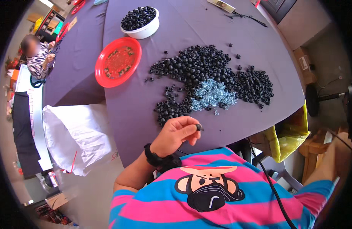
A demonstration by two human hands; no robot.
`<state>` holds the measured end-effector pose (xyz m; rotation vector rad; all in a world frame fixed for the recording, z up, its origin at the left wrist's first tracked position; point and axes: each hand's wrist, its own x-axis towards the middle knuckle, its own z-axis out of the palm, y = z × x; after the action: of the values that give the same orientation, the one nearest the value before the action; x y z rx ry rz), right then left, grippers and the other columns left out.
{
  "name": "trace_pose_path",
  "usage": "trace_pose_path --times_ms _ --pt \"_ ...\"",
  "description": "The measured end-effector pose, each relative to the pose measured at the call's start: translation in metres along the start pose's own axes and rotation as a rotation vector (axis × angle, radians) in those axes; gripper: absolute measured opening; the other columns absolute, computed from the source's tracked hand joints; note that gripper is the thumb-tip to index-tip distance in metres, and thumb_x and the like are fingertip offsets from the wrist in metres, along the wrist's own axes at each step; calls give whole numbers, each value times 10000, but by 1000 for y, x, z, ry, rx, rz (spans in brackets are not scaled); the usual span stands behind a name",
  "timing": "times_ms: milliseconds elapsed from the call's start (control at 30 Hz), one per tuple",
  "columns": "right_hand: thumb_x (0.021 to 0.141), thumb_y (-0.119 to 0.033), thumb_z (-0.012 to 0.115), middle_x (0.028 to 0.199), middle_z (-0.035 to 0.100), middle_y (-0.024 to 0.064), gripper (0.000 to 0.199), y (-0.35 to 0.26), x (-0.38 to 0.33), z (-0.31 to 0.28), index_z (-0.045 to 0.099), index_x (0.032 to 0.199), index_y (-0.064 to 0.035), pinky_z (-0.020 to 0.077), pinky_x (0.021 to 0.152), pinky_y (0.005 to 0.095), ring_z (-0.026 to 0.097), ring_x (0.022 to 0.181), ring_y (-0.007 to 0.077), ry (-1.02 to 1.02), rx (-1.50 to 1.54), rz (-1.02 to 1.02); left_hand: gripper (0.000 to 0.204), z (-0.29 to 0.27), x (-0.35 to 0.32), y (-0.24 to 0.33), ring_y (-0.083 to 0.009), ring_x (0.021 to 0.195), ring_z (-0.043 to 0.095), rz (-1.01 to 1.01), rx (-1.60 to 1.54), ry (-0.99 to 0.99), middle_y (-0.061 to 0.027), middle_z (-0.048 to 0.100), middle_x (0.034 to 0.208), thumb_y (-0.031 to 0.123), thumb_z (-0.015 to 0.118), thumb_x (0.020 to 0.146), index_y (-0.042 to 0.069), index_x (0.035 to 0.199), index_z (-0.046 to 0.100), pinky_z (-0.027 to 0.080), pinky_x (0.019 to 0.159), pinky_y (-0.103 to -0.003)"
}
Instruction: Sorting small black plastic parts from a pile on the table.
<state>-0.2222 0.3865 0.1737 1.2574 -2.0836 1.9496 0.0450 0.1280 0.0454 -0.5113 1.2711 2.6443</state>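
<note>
My left hand [176,133] is closed above the near edge of the table, with a small black round piece [199,127] pinched between thumb and fingers. Just beyond it spreads a large heap of black ring-like pieces [202,61] with holes through them. A pile of small clear bluish pieces [212,95] lies against the near side of that heap. A dark band is on my left wrist. My right arm [327,160] reaches out to the right side, and its hand is outside the picture.
On the grey-covered table [141,110] are a red plate [100,72] and a white tub [145,32] full of black pieces. A pale packet [222,5] lies at the far edge. A yellow bag [279,145] hangs right; a white sack [76,133] stands left. Another person [40,57] sits far left.
</note>
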Motion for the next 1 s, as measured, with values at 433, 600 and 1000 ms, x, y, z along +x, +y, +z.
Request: trace_pose_path --times_ms 433,600,1000 --pt "860 -82 675 941 537 25 337 28 -74 129 626 1190 -34 455 728 246 546 838 107 -486 347 439 208 9 2 3 -151 696 587 39 -22 -2 -85 638 852 191 605 943 6 1036 618 486 628 -274" --pt "809 -88 750 913 556 32 344 36 -87 149 662 1137 -33 466 686 249 551 814 111 -672 511 391 150 18 3 11 -106 659 595 -8 163 21 -60 650 803 126 628 927 -12 984 630 483 614 -229" --pt "724 -47 803 854 599 54 257 42 -99 148 705 962 -41 477 641 279 594 759 166 -579 533 264 168 28 2 13 -93 695 608 -45 180 -77 -62 659 866 80 657 901 -36 1018 623 500 639 -219"
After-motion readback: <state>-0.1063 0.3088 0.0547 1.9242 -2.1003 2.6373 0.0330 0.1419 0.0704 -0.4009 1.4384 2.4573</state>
